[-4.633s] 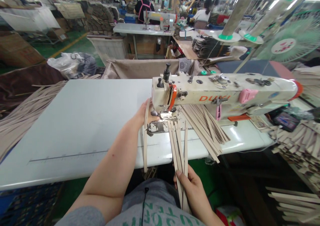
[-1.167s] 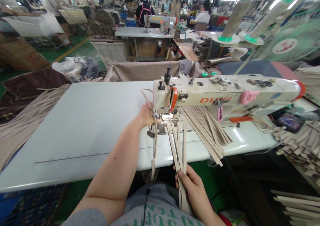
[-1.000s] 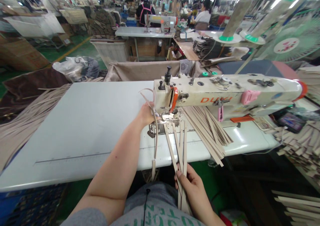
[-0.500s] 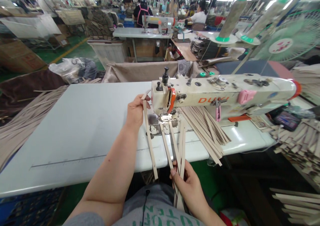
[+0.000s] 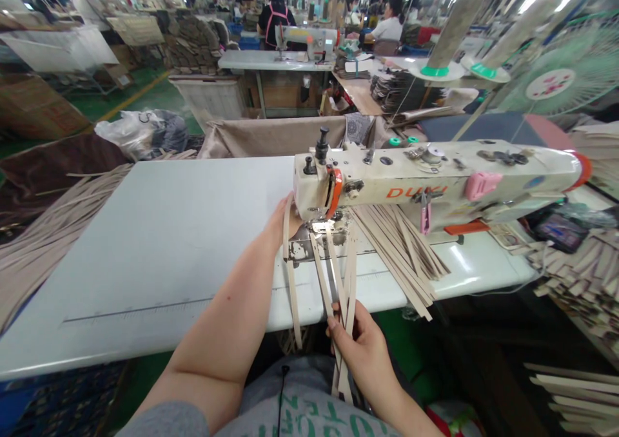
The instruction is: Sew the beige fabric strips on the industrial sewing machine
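My left hand (image 5: 280, 221) rests at the left side of the sewing machine's head (image 5: 316, 189), fingers closed on a beige strip (image 5: 291, 282) that hangs over the table's front edge. Its fingertips are hidden behind the machine. My right hand (image 5: 360, 343) is below the table edge, pinching the lower ends of several beige strips (image 5: 341, 276) that fan up to the metal needle plate (image 5: 314, 243). The cream machine (image 5: 435, 176) bears red lettering.
A pile of loose beige strips (image 5: 401, 247) lies under the machine arm. More strips are heaped at the right (image 5: 580, 269) and far left (image 5: 43, 231). The white table (image 5: 159, 243) spreads left. A green fan (image 5: 556, 79) and thread cones (image 5: 449, 28) stand behind; other people sew further back.
My left hand lifted a strip away from the needle area, then came back down beside the machine head. My right hand shifted slightly up, and the fan of strips spread.
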Demonstrator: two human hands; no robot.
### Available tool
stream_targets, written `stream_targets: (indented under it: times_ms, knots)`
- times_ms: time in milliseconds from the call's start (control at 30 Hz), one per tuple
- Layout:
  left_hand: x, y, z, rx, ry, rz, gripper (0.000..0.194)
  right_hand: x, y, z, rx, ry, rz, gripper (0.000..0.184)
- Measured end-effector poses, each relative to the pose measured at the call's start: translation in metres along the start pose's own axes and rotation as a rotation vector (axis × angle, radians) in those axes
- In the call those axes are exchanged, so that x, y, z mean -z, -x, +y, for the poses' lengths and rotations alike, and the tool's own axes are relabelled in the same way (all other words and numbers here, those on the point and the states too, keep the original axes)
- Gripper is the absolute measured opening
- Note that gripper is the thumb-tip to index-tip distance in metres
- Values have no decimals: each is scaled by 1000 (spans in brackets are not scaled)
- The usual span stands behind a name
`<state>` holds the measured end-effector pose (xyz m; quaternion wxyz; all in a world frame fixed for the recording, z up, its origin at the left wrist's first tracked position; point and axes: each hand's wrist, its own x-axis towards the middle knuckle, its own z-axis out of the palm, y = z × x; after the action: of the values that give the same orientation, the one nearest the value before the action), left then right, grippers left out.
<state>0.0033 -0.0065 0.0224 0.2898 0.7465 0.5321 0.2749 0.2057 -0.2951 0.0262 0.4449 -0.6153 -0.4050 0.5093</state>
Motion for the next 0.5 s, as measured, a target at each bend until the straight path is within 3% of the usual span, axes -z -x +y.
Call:
stream_targets:
  times_ms: [167,300,500]
  knots:
    - [-5,0,2,36,-1,23,57,-5,-8,-5,-72,-83,-9,60]
    - [-12,0,-1,87,97,103,46,-9,-11,-8,-93,-102,7,61]
    - [-24,-5,-10,26,185,239,29,-11,-11,-11,-101,-103,19,62]
